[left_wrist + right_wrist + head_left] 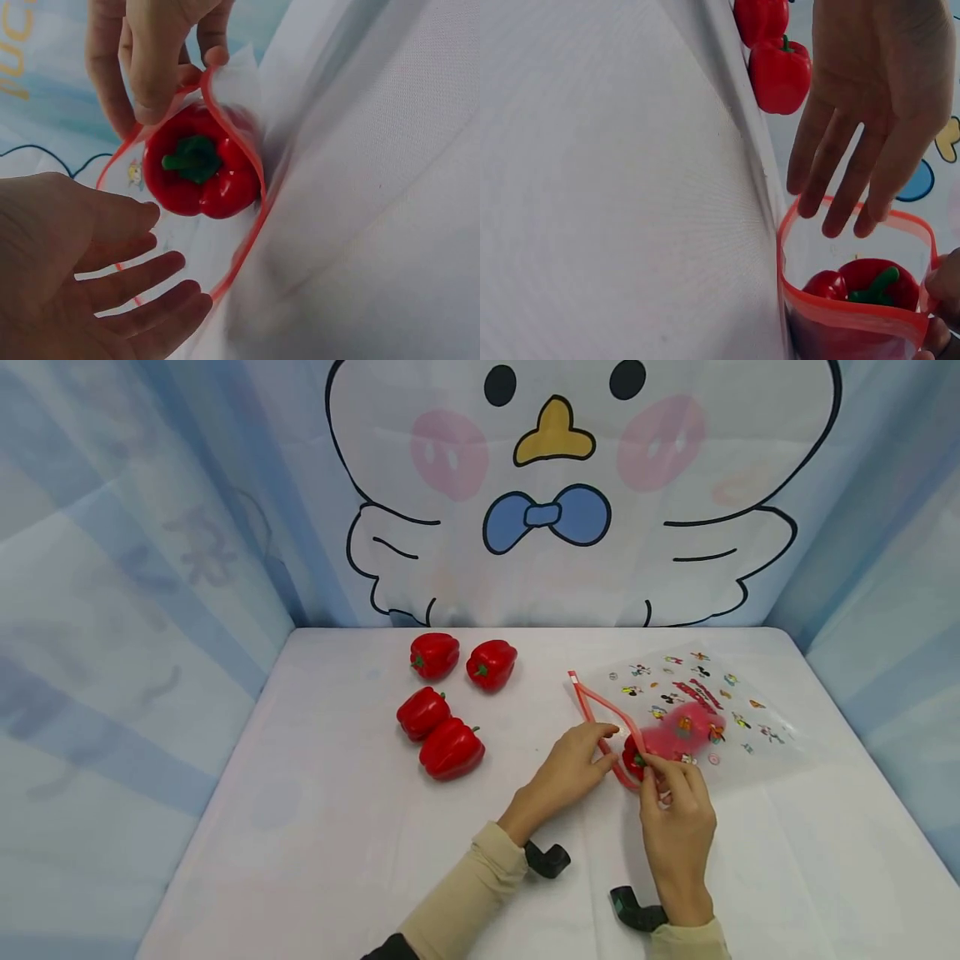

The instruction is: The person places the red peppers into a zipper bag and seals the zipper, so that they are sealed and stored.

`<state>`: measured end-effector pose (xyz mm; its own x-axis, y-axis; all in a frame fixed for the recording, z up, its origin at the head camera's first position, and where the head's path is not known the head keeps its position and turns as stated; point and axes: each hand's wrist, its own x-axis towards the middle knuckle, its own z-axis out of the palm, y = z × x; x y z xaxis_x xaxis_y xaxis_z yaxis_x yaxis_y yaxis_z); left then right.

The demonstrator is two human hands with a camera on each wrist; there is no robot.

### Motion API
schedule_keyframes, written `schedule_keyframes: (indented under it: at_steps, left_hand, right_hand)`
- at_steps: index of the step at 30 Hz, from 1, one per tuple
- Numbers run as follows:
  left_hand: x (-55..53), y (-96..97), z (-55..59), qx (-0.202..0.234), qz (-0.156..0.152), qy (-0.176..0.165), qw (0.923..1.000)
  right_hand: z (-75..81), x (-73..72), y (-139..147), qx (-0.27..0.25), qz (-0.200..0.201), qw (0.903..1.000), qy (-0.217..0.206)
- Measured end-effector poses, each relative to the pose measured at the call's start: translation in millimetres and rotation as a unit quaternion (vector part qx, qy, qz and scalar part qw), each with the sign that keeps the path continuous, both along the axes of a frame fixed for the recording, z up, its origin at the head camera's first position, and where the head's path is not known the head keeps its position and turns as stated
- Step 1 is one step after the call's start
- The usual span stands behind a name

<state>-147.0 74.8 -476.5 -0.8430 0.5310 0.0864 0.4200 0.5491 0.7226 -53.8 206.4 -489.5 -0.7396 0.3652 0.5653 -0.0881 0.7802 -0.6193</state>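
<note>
A clear zip bag (697, 693) with cartoon prints and a red-orange rim lies at the table's right, its mouth spread toward me. Inside sits a red bell pepper (229, 187), green stem facing out, with more red showing deeper in the bag. My right hand (678, 827) pinches the rim at the right corner of the mouth between thumb and fingers. Held out over the mouth's left side, my left hand (564, 770) has its fingers nearly straight, with nothing gripped. In the right wrist view, the left fingertips (832, 225) hang right at the rim.
Left of the bag, several loose red bell peppers (453, 750) lie on the white table (337, 860), two of them side by side near its back edge. A curtain printed with a cartoon bird (555, 577) stands behind the table. Black wrist devices (551, 862) jut from both wrists.
</note>
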Motion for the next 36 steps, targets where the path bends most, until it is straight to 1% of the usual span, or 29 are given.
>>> schedule_keyframes:
  at_steps: [2,4,7,9,12,15,19,26,31,36]
  left_hand:
    - [2.1,-4.4,6.1,-0.028,0.006,0.018,0.9994]
    - [5.7,-10.0,12.1,-0.039,0.012,0.033,0.9986]
    - [13.1,-19.0,19.9,-0.038,0.021,0.059,0.9973]
    - [18.9,-25.6,24.0,-0.036,0.026,0.082,0.9956]
    - [26.0,-36.4,28.1,-0.040,0.037,0.127,0.9903]
    - [31.4,-48.9,30.0,-0.046,0.056,0.178,0.9814]
    - [37.7,-64.9,29.0,-0.049,0.085,0.226,0.9691]
    - [46.4,-88.8,22.9,-0.059,0.124,0.269,0.9532]
    - [49.2,-104.8,16.3,-0.071,0.164,0.282,0.9426]
    - [48.0,-119.2,7.8,-0.082,0.201,0.284,0.9340]
  right_hand:
    - [-0.7,0.4,0,-0.002,-0.002,1.0000,-0.002]
    - [-1.6,0.6,0,-0.003,-0.002,1.0000,-0.004]
    - [-2.8,0.9,1,-0.004,-0.001,1.0000,-0.004]
    - [-3.0,1.0,1,-0.003,-0.002,1.0000,-0.004]
    - [-3.3,1.1,1,-0.004,-0.004,1.0000,-0.005]
    - [-3.6,1.1,1,-0.005,-0.006,1.0000,-0.006]
    - [-4.0,1.0,1,-0.007,-0.005,1.0000,-0.003]
    - [-3.8,1.1,1,-0.011,-0.003,0.9999,-0.003]
    - [-3.5,1.5,0,-0.012,-0.003,0.9999,-0.005]
    - [-3.5,1.2,0,-0.012,-0.002,0.9999,-0.003]
